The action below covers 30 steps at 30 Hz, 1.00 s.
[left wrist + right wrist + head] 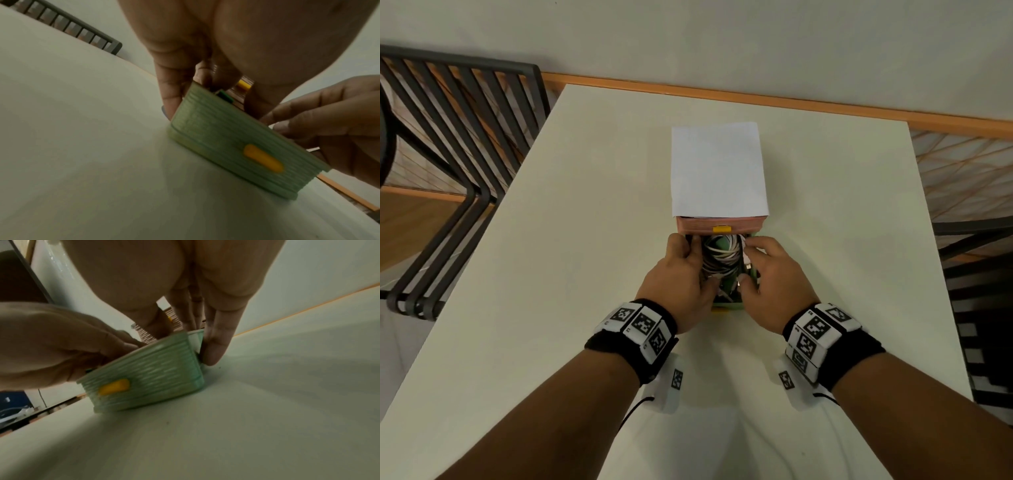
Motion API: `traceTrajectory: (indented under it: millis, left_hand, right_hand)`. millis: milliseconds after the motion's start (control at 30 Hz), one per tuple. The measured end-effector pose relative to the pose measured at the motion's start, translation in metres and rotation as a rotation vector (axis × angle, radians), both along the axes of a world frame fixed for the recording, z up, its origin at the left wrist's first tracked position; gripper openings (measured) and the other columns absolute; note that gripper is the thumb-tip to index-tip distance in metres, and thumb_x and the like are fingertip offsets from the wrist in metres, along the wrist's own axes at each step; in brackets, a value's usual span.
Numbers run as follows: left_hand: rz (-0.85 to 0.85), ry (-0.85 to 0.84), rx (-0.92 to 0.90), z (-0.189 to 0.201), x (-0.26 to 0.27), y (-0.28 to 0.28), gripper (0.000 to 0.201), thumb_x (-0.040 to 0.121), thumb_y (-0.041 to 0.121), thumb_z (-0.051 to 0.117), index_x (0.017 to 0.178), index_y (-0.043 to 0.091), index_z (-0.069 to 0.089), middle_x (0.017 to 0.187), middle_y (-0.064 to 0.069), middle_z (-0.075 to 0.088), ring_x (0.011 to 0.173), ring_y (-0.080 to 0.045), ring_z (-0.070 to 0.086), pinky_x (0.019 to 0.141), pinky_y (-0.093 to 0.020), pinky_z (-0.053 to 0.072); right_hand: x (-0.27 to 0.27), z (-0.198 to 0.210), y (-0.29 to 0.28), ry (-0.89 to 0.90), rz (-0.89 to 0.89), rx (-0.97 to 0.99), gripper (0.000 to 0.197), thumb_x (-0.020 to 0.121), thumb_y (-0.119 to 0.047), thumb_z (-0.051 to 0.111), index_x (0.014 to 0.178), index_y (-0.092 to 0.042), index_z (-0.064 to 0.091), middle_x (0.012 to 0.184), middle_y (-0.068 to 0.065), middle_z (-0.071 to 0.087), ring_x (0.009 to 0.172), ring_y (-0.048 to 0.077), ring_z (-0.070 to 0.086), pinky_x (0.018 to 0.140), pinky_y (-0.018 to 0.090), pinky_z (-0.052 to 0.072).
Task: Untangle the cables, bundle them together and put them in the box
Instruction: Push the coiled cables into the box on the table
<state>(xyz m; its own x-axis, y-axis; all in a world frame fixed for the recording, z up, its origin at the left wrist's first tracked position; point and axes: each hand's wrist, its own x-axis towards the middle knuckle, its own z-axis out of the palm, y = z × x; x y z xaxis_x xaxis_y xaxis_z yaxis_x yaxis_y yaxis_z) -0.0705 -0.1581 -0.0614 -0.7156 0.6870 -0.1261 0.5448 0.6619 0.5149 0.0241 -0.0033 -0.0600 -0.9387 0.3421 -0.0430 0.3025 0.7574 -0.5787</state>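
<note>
A green ribbed box (731, 307) with a yellow latch stands open on the white table (551, 274). Its pink lid (695, 224) is tipped back behind it. Coiled white and dark cables (717, 255) lie inside. My left hand (697, 262) straddles the left wall, one finger outside reaching the table and the rest on the coil. My right hand (756, 263) straddles the right wall the same way, fingertips and thumb pressing on the cables. The wrist views show the box (222, 146) (156, 374) from the front; the cables are hidden there.
A white sheet of paper (717, 168) lies over the lid. Dark slatted chairs stand off the table's left (458, 144) and right (976, 274) edges. A wall runs close behind the table.
</note>
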Motion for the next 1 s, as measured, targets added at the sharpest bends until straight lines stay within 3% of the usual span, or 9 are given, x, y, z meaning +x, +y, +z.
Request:
traceTrajectory:
  millis: [167,233,367,433,500,633,700,833,1000]
  left_hand:
    - [0.036,-0.137,0.122,0.007,-0.008,-0.012,0.083,0.074,0.055,0.066,0.146,0.025,0.039,0.116,0.001,0.029,0.097,-0.019,0.054,0.088,-0.024,0.049]
    - [0.099,-0.196,0.186,0.01,-0.014,-0.022,0.083,0.072,0.058,0.071,0.145,0.031,0.042,0.119,0.001,0.033,0.09,-0.013,0.057,0.081,-0.02,0.05]
    - [0.354,-0.402,0.248,0.012,-0.037,-0.03,0.093,0.074,0.034,0.085,0.151,0.02,0.034,0.141,0.0,0.046,0.099,-0.008,0.062,0.081,-0.032,0.056]
    - [0.295,-0.554,0.226,0.014,-0.049,-0.031,0.123,0.065,0.029,0.092,0.158,0.022,0.013,0.159,0.007,0.029,0.112,-0.011,0.059,0.087,-0.036,0.056]
    - [0.131,-0.623,0.086,0.018,-0.056,-0.031,0.149,0.057,0.028,0.096,0.157,0.028,-0.014,0.164,0.016,0.009,0.12,-0.01,0.051,0.093,-0.031,0.051]
    - [-0.078,-0.518,-0.137,0.015,-0.059,-0.028,0.169,0.041,0.04,0.1,0.144,0.045,-0.034,0.164,0.004,0.019,0.14,-0.02,0.041,0.11,-0.039,0.041]
    - [-0.101,-0.491,-0.098,0.009,-0.059,-0.023,0.168,0.037,0.037,0.1,0.145,0.048,-0.029,0.159,0.007,0.029,0.136,-0.018,0.046,0.105,-0.035,0.045]
    - [-0.123,-0.428,0.046,0.004,-0.058,-0.018,0.156,0.045,0.028,0.099,0.151,0.041,-0.016,0.147,0.014,0.035,0.12,-0.006,0.05,0.083,-0.003,0.041]
    - [-0.03,-0.393,0.124,-0.001,-0.058,-0.019,0.138,0.039,0.034,0.097,0.149,0.039,0.015,0.143,0.01,0.043,0.112,-0.014,0.057,0.089,-0.031,0.054]
  right_hand:
    - [0.001,0.006,0.018,0.04,-0.064,-0.208,0.044,0.077,-0.014,0.067,0.12,-0.013,0.062,0.125,-0.007,0.055,0.079,0.005,0.067,0.071,0.023,0.057]
    - [0.001,0.01,0.028,0.011,-0.137,-0.277,0.05,0.075,-0.013,0.069,0.123,-0.018,0.057,0.121,-0.007,0.057,0.079,0.001,0.067,0.064,0.015,0.051]
    - [-0.012,0.018,0.055,-0.174,-0.14,-0.333,0.097,0.07,-0.023,0.08,0.149,-0.023,0.023,0.148,-0.002,0.041,0.093,0.012,0.064,0.072,0.023,0.047]
    - [-0.02,0.025,0.063,-0.324,-0.018,-0.364,0.13,0.064,-0.03,0.089,0.154,-0.029,-0.004,0.161,-0.006,0.017,0.108,0.017,0.061,0.071,0.018,0.046]
    - [-0.027,0.03,0.063,-0.429,0.107,-0.371,0.153,0.053,-0.031,0.095,0.149,-0.034,-0.024,0.163,-0.008,0.005,0.128,0.022,0.051,0.082,0.02,0.048]
    - [-0.034,0.024,0.052,-0.501,0.205,-0.307,0.175,0.036,-0.04,0.099,0.138,-0.033,-0.043,0.164,-0.002,-0.001,0.146,0.023,0.024,0.116,0.039,0.032]
    - [-0.033,0.02,0.049,-0.513,0.203,-0.236,0.177,0.031,-0.047,0.097,0.136,-0.032,-0.045,0.162,0.008,0.011,0.144,0.026,0.03,0.115,0.043,0.035]
    - [-0.03,0.014,0.043,-0.459,0.166,-0.148,0.176,0.025,-0.056,0.093,0.139,-0.035,-0.04,0.155,0.013,0.028,0.135,0.03,0.042,0.108,0.046,0.042]
    - [-0.027,0.015,0.043,-0.345,0.178,-0.224,0.149,0.046,-0.041,0.094,0.152,-0.029,-0.01,0.159,-0.002,0.021,0.132,0.011,0.04,0.099,0.017,0.038]
